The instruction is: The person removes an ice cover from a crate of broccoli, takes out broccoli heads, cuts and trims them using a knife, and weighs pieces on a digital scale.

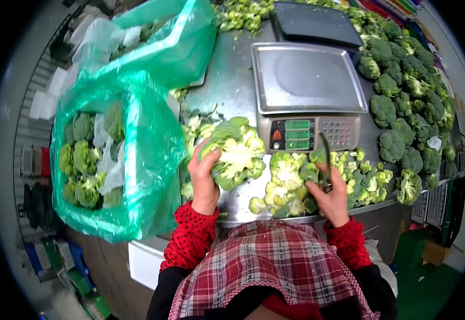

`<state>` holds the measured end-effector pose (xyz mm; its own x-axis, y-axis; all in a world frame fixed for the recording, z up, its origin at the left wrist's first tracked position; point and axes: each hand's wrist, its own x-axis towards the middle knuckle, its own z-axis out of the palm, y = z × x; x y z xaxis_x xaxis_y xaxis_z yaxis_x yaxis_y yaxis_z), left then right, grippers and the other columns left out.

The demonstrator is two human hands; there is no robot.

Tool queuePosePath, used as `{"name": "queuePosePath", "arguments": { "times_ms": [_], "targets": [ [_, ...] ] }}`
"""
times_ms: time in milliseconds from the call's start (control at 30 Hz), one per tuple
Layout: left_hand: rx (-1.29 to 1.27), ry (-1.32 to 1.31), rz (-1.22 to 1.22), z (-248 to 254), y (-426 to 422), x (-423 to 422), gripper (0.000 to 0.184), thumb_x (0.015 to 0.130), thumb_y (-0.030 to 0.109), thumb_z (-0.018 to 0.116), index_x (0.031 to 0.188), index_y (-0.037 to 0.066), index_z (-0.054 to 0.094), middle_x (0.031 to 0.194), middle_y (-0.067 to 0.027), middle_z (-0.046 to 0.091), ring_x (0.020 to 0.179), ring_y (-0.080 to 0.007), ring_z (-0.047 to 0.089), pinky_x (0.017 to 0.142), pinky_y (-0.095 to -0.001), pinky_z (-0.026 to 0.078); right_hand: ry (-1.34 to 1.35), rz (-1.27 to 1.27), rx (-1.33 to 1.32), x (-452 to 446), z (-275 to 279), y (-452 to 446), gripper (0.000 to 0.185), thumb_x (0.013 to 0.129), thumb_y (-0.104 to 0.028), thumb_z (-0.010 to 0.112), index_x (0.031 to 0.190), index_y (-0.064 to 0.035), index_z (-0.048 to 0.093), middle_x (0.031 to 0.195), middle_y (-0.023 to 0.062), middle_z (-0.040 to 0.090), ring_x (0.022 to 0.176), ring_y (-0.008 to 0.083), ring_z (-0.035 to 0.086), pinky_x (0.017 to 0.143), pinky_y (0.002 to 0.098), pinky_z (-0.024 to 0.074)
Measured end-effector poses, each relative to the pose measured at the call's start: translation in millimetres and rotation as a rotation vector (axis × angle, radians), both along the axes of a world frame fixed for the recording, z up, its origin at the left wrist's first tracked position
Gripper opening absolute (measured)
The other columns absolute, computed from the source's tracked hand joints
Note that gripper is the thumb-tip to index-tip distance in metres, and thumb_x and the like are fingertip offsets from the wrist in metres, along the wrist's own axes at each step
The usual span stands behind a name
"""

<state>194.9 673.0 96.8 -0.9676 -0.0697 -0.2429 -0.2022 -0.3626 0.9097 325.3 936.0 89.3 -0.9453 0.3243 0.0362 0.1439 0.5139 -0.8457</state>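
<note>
My left hand (205,176) is closed round the side of a large broccoli head (237,152), its pale cut stem facing up. My right hand (333,198) grips a knife (326,149) whose dark curved blade points away from me, over the edge of the scale. The thumb and fingers of that hand are close to a small green floret (309,172); whether they touch it I cannot tell. Cut broccoli pieces (285,172) lie along the table's near edge between and beside my hands. More trimmings (192,130) are left of the broccoli head.
A weighing scale (310,80) with a bare metal pan stands ahead, a dark flat device (315,24) behind it. Whole broccoli heads (403,106) are piled at right. Two green-lined crates (152,160) stand at left, the nearer holding broccoli. The metal table (235,80) ends close to my apron.
</note>
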Motion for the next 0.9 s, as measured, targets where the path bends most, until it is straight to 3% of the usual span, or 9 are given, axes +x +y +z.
{"name": "queuePosePath", "arguments": {
  "times_ms": [67, 167, 233, 300, 433, 500, 567, 767, 900],
  "targets": [
    [-0.316, 0.283, -0.098, 23.4, 27.7, -26.0, 0.046, 0.08, 0.01, 0.065, 0.122, -0.006, 0.058, 0.106, -0.0112, 0.066, 0.098, -0.0189, 0.062, 0.092, -0.0321, 0.047, 0.027, -0.031, -0.004, -0.5, -8.1, -2.4, 0.045, 0.078, -0.012, 0.078, 0.116, 0.0028, 0.061, 0.102, 0.0141, 0.063, 0.093, 0.0242, 0.063, 0.08, 0.0328, 0.0497],
    [-0.885, 1.019, 0.075, 21.9, 77.9, -69.7, 0.063, 0.072, 0.012, 0.076, 0.13, 0.002, 0.053, 0.127, -0.0201, 0.056, 0.115, -0.0347, 0.057, 0.097, -0.0394, 0.046, 0.059, -0.124, -0.121, -7.5, -0.5, -2.9, 0.039, 0.081, -0.011, 0.074, 0.116, 0.0033, 0.061, 0.103, 0.0128, 0.064, 0.094, 0.0215, 0.062, 0.08, 0.0317, 0.049],
    [-1.137, 1.199, 0.006, 11.6, 106.0, -89.6, 0.074, 0.064, 0.011, 0.081, 0.132, 0.01, 0.052, 0.138, -0.0198, 0.047, 0.125, -0.0398, 0.049, 0.102, -0.0447, 0.043, 0.124, -0.155, -0.152, -9.1, -12.3, 3.8, 0.039, 0.082, -0.011, 0.073, 0.116, 0.003, 0.061, 0.105, 0.0122, 0.065, 0.095, 0.0215, 0.062, 0.081, 0.0316, 0.0488],
    [-1.35, 1.221, -0.311, -7.4, 123.4, -101.3, 0.086, 0.058, 0.015, 0.081, 0.138, 0.016, 0.048, 0.15, -0.0165, 0.036, 0.139, -0.0377, 0.033, 0.107, -0.0587, 0.033, 0.097, -0.198, -0.229, -5.9, -17.1, 6.6, 0.038, 0.084, -0.012, 0.072, 0.117, 0.0021, 0.061, 0.108, 0.0108, 0.066, 0.096, 0.0193, 0.062, 0.081, 0.0307, 0.0488],
    [-1.243, 1.089, -0.42, -9.9, 121.4, -88.4, 0.09, 0.065, 0.028, 0.081, 0.145, 0.017, 0.041, 0.155, -0.0183, 0.028, 0.143, -0.0371, 0.026, 0.114, -0.0566, 0.023, 0.0, -0.264, -0.384, 9.4, -21.9, 5.9, 0.037, 0.086, -0.013, 0.072, 0.119, 0.0009, 0.06, 0.106, 0.0057, 0.066, 0.095, 0.0117, 0.061, 0.08, 0.0249, 0.048],
    [-1.17, 1.074, -0.272, -13.9, 99.4, -73.0, 0.081, 0.068, 0.028, 0.081, 0.138, 0.006, 0.047, 0.149, -0.019, 0.038, 0.138, -0.0389, 0.035, 0.111, -0.0506, 0.028, -0.031, -0.28, -0.47, 18.2, -31.2, 4.7, 0.037, 0.087, -0.011, 0.071, 0.12, 0.0008, 0.06, 0.104, 0.0061, 0.066, 0.096, 0.0119, 0.06, 0.081, 0.026, 0.0485],
    [-1.164, 0.961, -0.238, -37.1, 68.9, -54.5, 0.074, 0.069, 0.029, 0.08, 0.133, 0.005, 0.05, 0.146, -0.0188, 0.042, 0.137, -0.0395, 0.036, 0.111, -0.0516, 0.028, -0.115, -0.324, -0.564, 17.7, -39.1, 7.5, 0.036, 0.087, -0.009, 0.07, 0.12, 0.0001, 0.06, 0.105, 0.006, 0.066, 0.096, 0.0128, 0.061, 0.082, 0.0274, 0.049],
    [-1.258, 0.672, -0.195, -72.4, -18.7, 13.0, 0.058, 0.073, 0.02, 0.079, 0.121, -0.001, 0.055, 0.134, -0.0193, 0.052, 0.128, -0.0412, 0.044, 0.107, -0.0501, 0.034, 0.061, -0.22, -0.212, -38.7, -6.1, 41.6, 0.042, 0.083, -0.009, 0.072, 0.123, 0.0004, 0.06, 0.106, 0.0086, 0.066, 0.098, 0.0155, 0.061, 0.081, 0.0293, 0.0505],
    [-1.264, 0.562, -0.191, -75.8, -34.3, 44.0, 0.055, 0.075, 0.018, 0.078, 0.121, -0.002, 0.056, 0.133, -0.0193, 0.052, 0.128, -0.0411, 0.044, 0.106, -0.05, 0.035, 0.257, -0.043, 0.125, -105.6, 15.6, 48.7, 0.061, 0.077, -0.024, 0.079, 0.128, 0.0009, 0.056, 0.115, 0.0167, 0.06, 0.099, 0.0244, 0.062, 0.08, 0.0349, 0.0525]
  ]
}}
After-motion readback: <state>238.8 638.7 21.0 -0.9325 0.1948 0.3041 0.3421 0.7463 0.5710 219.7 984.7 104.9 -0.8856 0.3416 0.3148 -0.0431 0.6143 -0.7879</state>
